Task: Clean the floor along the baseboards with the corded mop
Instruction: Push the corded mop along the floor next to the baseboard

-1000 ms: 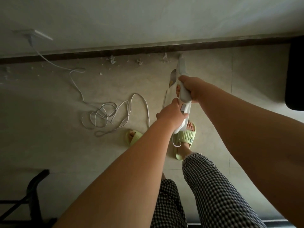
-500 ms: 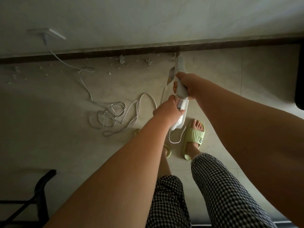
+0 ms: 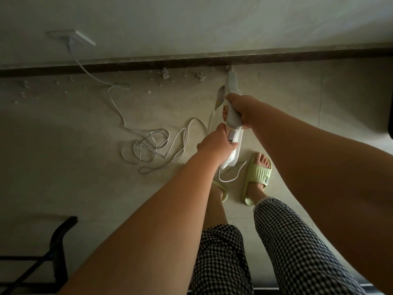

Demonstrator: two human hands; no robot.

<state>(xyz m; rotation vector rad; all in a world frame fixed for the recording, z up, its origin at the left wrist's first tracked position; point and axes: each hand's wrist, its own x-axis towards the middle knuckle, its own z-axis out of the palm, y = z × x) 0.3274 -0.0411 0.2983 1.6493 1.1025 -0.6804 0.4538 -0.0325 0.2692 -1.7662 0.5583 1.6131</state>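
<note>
Both hands are gripping the white corded mop (image 3: pixel 234 124), the right hand (image 3: pixel 244 110) ahead of the left hand (image 3: pixel 214 143), its tip reaching the baseboard (image 3: pixel 276 58) beyond them.

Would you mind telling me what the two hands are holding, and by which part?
Both grip the white corded mop by its handle: the right hand higher up, the left hand lower, near the cord end.

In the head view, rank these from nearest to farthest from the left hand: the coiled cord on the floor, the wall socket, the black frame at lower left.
1. Coiled cord, just left of the left hand.
2. Wall socket, far upper left.
3. Black frame, lower left corner; close to the socket's rank.
</note>
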